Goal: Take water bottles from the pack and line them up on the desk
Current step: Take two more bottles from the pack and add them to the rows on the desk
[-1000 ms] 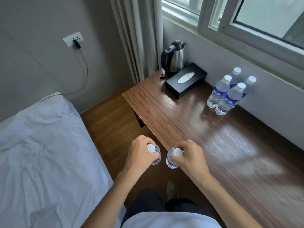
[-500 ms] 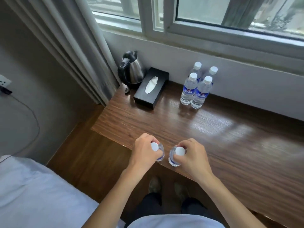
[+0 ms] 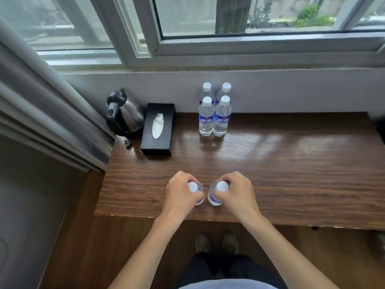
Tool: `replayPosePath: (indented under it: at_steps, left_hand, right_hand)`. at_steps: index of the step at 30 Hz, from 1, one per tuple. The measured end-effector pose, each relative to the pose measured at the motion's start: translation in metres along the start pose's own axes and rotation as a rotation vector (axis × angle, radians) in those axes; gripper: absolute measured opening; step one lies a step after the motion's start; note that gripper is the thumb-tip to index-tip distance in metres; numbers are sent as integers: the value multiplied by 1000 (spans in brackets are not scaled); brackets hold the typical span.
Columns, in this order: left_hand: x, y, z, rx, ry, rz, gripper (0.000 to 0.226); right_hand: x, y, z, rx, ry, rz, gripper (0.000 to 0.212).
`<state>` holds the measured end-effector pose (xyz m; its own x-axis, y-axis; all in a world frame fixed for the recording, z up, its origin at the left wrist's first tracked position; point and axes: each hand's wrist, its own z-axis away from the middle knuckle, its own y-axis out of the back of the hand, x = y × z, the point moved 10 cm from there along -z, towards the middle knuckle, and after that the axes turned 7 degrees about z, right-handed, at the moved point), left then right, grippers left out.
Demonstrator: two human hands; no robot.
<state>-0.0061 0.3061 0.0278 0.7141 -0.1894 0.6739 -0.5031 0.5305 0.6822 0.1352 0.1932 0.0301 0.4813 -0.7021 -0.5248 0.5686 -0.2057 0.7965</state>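
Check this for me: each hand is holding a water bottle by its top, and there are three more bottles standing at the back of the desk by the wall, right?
Not three: the head view shows four bottles standing there. The rest holds.

1. A surface (image 3: 270, 163) is set below a window (image 3: 229, 17), against the wall.
2. Four bottles (image 3: 214, 113) are grouped upright at the back, two in front of two.
3. A tissue box (image 3: 157, 130) is placed left of them, with a kettle (image 3: 123, 113) just beside it, further left.
4. Near the front edge, two bottles are held side by side: one (image 3: 198, 192) by the left hand (image 3: 180, 195), one (image 3: 215, 195) by the right hand (image 3: 237, 195).
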Motion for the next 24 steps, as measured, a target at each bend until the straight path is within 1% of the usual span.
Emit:
replayPosePath:
  at_steps: [10, 19, 24]
  left_hand:
    - [5, -13, -22, -36, -20, -14, 18]
    - [15, -27, -35, -38, -51, -37, 20]
    - [18, -32, -37, -51, -66, -10, 20]
  right_hand:
    - [3, -10, -20, -20, -22, 14, 23]
    - [10, -5, -32, -22, -27, 6, 22]
    - [14, -7, -36, -39, -11, -24, 20]
